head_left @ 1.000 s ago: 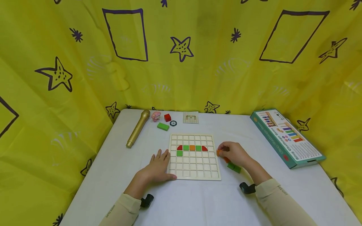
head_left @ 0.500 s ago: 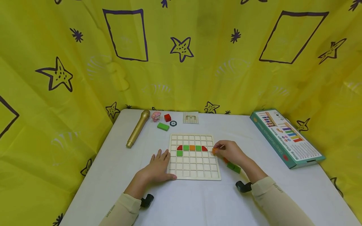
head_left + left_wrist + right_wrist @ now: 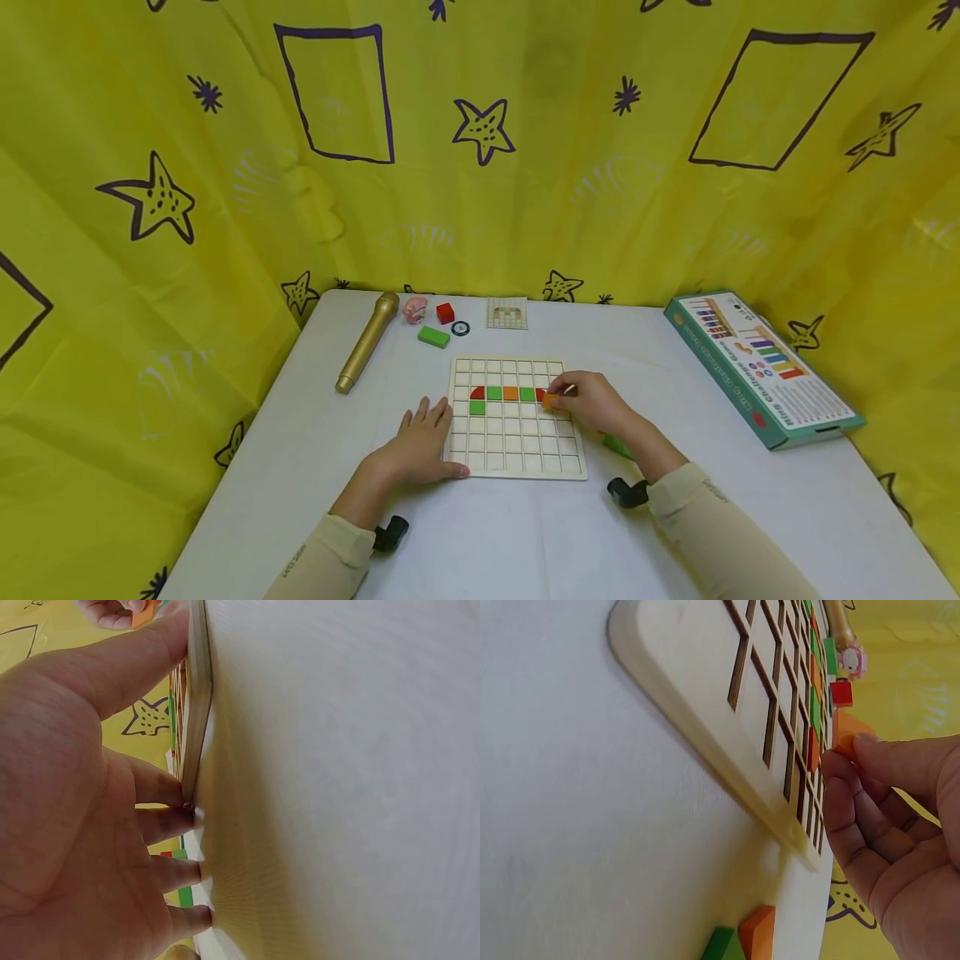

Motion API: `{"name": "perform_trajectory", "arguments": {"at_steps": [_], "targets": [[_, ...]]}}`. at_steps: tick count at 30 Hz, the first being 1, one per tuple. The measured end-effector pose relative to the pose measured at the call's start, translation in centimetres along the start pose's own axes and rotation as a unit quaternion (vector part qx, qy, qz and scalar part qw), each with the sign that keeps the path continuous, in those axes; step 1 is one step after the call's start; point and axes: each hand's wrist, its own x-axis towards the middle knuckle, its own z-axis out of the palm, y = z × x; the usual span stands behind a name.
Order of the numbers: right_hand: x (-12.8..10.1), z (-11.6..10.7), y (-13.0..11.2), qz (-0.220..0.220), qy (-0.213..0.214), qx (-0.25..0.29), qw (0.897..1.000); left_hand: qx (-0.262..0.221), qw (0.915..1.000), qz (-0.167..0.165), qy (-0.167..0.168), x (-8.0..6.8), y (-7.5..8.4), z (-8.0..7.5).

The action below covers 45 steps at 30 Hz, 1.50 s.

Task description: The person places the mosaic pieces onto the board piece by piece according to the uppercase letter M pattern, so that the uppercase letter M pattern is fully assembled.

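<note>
A pale wooden grid board [image 3: 517,467] [image 3: 705,727] [image 3: 196,697] lies mid-table. It holds a row of red, green, orange, green and red pieces, with one more green piece [image 3: 477,407] below at the left. My right hand [image 3: 588,400] [image 3: 885,817] pinches a small orange block [image 3: 550,401] [image 3: 846,729] just over the board's right side, beside the red piece [image 3: 541,393]. My left hand [image 3: 420,437] [image 3: 82,795] lies flat on the table, fingers straight, thumb and fingertips against the board's left edge.
A green block [image 3: 618,447] [image 3: 724,946] and an orange one [image 3: 759,934] lie right of the board. At the back stand a gold microphone [image 3: 366,341], pink toy [image 3: 414,309], red cube [image 3: 446,313], green bar [image 3: 433,336], black ring [image 3: 461,328] and pattern card [image 3: 506,313]. A teal box [image 3: 757,362] lies far right.
My right hand has carried the orange block leftward from beside the board to over its right columns. The left hand has stayed put.
</note>
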Motion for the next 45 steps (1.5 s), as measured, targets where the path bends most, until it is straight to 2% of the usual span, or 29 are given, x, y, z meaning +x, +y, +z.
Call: {"name": "perform_trajectory", "arguments": {"at_steps": [4, 31, 38, 45], "targets": [[0.4, 0.4, -0.5, -0.024, -0.003, 0.0, 1.0, 0.001, 1.0, 0.0, 0.002, -0.1, 0.1, -0.2], [1.4, 3.8, -4.2, -0.059, -0.055, -0.002, 0.997, -0.002, 0.9998, 0.018, 0.0, -0.7, 0.1, -0.5], [1.7, 4.5, -4.4, -0.086, -0.07, -0.007, 0.994, 0.002, 0.9999, 0.015, 0.0, -0.7, 0.2, -0.5], [2.1, 5.0, -4.6, -0.089, -0.083, -0.002, 0.993, 0.0, 0.9999, 0.013, -0.001, -0.8, 0.3, -0.6]]}}
